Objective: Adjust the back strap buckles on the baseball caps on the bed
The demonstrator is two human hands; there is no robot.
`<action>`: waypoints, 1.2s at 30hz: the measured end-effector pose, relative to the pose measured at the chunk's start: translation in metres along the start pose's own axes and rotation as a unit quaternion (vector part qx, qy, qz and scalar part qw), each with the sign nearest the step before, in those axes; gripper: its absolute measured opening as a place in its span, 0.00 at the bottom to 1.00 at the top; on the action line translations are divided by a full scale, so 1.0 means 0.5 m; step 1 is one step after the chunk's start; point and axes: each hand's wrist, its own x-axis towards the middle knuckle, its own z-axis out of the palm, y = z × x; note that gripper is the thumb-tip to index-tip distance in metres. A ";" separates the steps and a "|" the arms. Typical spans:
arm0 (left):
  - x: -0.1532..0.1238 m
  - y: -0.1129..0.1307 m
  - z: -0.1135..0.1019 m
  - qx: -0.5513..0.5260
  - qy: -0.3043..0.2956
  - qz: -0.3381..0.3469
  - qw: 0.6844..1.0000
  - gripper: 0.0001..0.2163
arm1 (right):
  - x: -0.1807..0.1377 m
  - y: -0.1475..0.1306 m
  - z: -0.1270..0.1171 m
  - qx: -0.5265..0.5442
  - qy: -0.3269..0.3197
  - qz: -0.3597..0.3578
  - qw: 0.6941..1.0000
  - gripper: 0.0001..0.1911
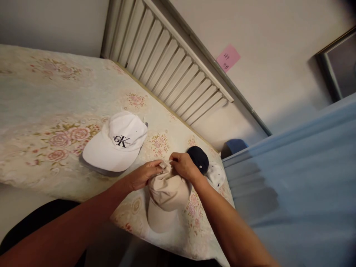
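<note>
A beige baseball cap (169, 191) rests on the floral cloth, its brim toward me and its back edge raised. My left hand (145, 174) pinches the strap end at the back of this cap, near a small metal buckle. From the other side my right hand (182, 165) grips the cap's back edge, with its fingertips partly hidden. Left of the hands lies a white cap (118, 141) with black letters on its front. Just beyond my right hand sit a black cap (199, 158) and a white cap with a small dark logo (216, 175).
A floral cloth (78, 96) covers the table. Behind it runs a white radiator (167, 59) along the wall. A pink note (228, 57) is stuck on the wall. Light blue fabric (294, 178) hangs at the right, with a dark blue item (236, 145) by its corner.
</note>
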 end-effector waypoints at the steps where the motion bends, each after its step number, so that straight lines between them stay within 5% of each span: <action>1: -0.002 0.001 0.001 0.000 0.001 0.004 1.000 0.09 | 0.006 0.012 0.000 0.001 0.048 0.039 0.998 0.05; 4: -0.005 0.004 0.002 0.004 0.014 0.008 1.000 0.06 | 0.019 0.065 -0.006 0.104 0.166 0.179 0.964 0.04; 6: -0.003 0.006 0.001 0.008 0.041 0.007 0.999 0.06 | 0.015 0.108 -0.013 0.162 0.182 0.232 0.942 0.07; 10: 0.008 0.002 -0.011 -0.002 0.132 0.008 0.991 0.09 | -0.051 0.191 0.003 0.235 0.153 0.287 0.916 0.16; 14: 0.021 -0.005 -0.027 -0.034 0.204 0.009 0.978 0.09 | -0.165 0.239 0.078 0.274 0.096 0.358 0.887 0.19; 17: 0.028 -0.011 -0.035 -0.057 0.237 0.008 0.970 0.06 | -0.244 0.241 0.146 0.295 0.059 0.402 0.865 0.21; 22: 0.034 -0.018 -0.041 -0.097 0.249 0.008 0.964 0.02 | -0.326 0.214 0.219 0.388 0.099 0.426 0.811 0.22; 27: 0.031 -0.019 -0.026 -0.165 0.194 -0.022 0.967 0.08 | -0.362 0.189 0.238 0.370 0.132 0.312 0.865 0.21; 31: 0.026 -0.030 -0.011 -0.209 0.125 0.017 0.970 0.15 | -0.384 0.155 0.256 0.316 0.163 0.281 0.891 0.26; 36: 0.023 -0.046 -0.010 -0.201 0.132 -0.044 0.970 0.17 | -0.416 0.091 0.332 0.154 0.211 0.159 0.952 0.55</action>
